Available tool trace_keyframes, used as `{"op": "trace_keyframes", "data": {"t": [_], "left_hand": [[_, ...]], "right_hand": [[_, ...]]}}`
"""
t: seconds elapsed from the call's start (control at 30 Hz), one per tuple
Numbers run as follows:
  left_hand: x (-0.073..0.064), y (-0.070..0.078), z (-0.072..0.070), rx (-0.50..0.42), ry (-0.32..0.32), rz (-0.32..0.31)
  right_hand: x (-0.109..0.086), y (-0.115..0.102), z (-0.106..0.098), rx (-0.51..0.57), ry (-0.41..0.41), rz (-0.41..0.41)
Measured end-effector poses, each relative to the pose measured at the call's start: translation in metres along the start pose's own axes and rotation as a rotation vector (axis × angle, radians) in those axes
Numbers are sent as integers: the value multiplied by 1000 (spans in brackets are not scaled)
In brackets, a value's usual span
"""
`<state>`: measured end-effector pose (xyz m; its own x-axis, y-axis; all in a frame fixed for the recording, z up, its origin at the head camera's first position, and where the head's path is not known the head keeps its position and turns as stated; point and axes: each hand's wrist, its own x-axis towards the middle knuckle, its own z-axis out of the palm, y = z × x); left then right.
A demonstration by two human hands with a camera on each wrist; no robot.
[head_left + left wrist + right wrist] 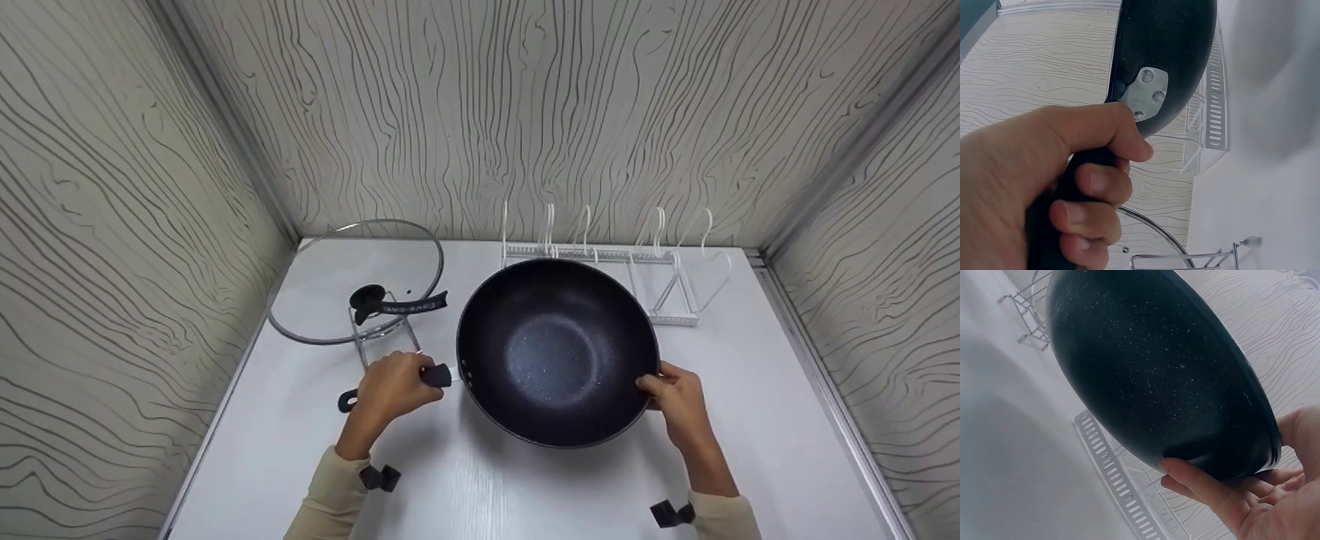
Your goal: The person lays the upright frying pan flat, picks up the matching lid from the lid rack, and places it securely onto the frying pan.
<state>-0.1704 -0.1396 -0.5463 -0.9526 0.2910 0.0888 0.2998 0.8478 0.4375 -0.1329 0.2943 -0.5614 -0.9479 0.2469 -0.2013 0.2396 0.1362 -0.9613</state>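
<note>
A deep black wok (559, 352) with a pale worn circle at its bottom is held up above the white table, its inside facing the head camera. My left hand (394, 384) grips its black handle (436, 376), fingers curled round it; the riveted metal bracket (1148, 93) shows just past the thumb. On the opposite side, my right hand (676, 394) pinches the rim, thumb on the inside and fingers beneath. The speckled underside (1157, 377) fills much of the right wrist view.
Behind the wok stands a white wire rack (675, 320) with upright loops. At the back left, a glass lid (352, 225) with a black knob (367, 295) leans in a metal wire stand (360, 346). Patterned panels (465, 112) enclose the table (480, 495).
</note>
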Motion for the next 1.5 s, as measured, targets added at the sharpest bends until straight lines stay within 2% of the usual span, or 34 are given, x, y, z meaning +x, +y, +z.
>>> {"op": "trace_keyframes", "data": {"t": [0.37,0.67,0.97,1.5], "left_hand": [[-5,-8,8,-16,-24,1],[-8,-16,13,-24,-67,22],[-10,-21,20,-14,-72,41],[-13,-28,34,-49,-108,22]], "right_hand": [[-3,12,5,-6,-5,26],[-6,23,9,14,-12,48],[-9,33,11,3,-2,73],[-5,54,14,15,-8,122]]}}
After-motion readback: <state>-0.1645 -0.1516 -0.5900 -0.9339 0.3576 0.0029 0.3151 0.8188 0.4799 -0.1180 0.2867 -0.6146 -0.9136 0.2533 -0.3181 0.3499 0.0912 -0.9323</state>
